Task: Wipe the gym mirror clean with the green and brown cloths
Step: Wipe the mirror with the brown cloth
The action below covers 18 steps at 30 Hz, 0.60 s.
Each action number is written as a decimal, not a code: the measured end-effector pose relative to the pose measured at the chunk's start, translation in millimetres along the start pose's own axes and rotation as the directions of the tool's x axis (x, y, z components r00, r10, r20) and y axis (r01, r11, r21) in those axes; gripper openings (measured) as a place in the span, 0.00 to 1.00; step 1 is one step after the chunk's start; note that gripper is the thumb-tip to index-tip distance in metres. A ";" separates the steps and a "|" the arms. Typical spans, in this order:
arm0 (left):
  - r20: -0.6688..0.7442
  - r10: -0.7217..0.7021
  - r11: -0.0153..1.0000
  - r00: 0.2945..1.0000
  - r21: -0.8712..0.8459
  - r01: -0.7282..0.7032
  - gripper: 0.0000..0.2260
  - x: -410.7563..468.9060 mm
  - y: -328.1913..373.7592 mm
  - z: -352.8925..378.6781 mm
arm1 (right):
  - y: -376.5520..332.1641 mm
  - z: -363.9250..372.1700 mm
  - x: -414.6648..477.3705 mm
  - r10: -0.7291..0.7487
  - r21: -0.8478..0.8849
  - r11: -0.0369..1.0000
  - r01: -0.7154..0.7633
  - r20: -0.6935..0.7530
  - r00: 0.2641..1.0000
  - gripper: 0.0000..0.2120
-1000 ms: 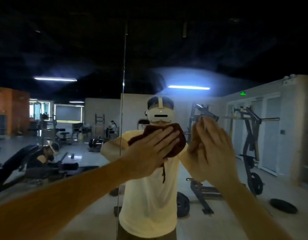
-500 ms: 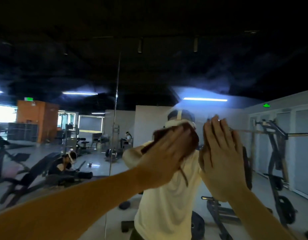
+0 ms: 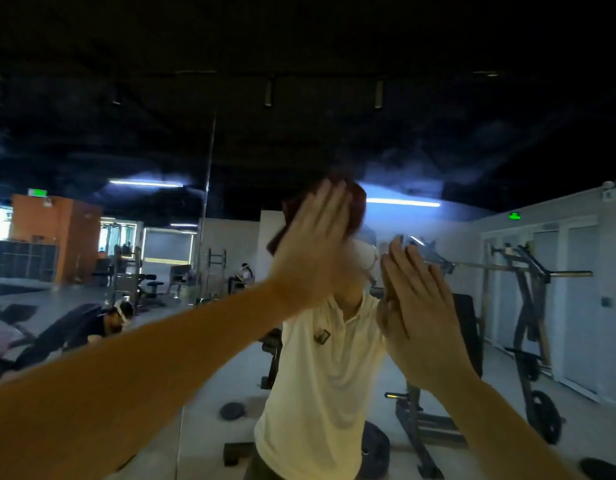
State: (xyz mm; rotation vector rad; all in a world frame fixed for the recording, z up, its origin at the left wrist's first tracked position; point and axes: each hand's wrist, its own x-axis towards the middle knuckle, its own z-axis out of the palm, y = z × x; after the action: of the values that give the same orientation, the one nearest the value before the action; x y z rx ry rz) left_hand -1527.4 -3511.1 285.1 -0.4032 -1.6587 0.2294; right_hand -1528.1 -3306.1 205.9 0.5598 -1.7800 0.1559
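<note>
So, the mirror was pretty much filled with reflected gym stuff: a plate-loaded machine over toward the right edge, a loose weight plate on the floor low down, an orange wall at the left edge, a green exit sign and a strip light higher up. A vertical seam between two mirror panels could be seen left of centre. A person lying on a bench was reflected near the lower left. The wearer's own reflection, in a cream shirt, was mostly blocked by both raised arms, with only a bit of white headset left showing between the hands. The left hand was held up flat, fingers straight and close together, pressed onto the brown cloth against the glass on the panel right of the seam. The right hand was laid flat just beside it and lower, fingers straight and pointed up; whether anything was trapped under that palm couldn't be made out. The cloth was bunched and largely hidden by the hand, with its long axis apparently slanted from lower left up to upper right, in line with the fingers.
</note>
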 end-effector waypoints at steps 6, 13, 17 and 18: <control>0.227 0.554 0.824 0.801 -0.006 -0.567 0.31 -112.2 10.3 4.5 | -3.5 -11.6 2.5 0.113 0.261 0.961 -0.095 -0.056 0.992 0.27; 0.043 0.008 1.000 0.999 -0.003 -0.008 0.29 -27.9 -81.6 -27.3 | -16.0 -13.2 0.1 0.082 0.056 0.995 -0.077 -0.089 0.993 0.27; -0.037 -0.302 0.951 0.952 -0.071 0.299 0.29 -35.7 -102.4 -17.2 | -21.9 -11.0 -1.8 0.077 0.029 0.997 -0.074 -0.106 0.991 0.28; -0.033 -0.280 0.957 0.960 -0.094 0.276 0.29 -47.2 -91.7 -14.3 | -19.9 -7.8 -1.7 0.082 0.014 0.997 -0.081 -0.103 0.991 0.28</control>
State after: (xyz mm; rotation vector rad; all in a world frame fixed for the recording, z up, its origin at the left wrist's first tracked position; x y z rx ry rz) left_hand -1520.8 -3614.8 278.5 -0.2349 -1.6626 -0.0628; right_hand -1512.0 -3320.0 202.9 0.4772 -1.7025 0.2464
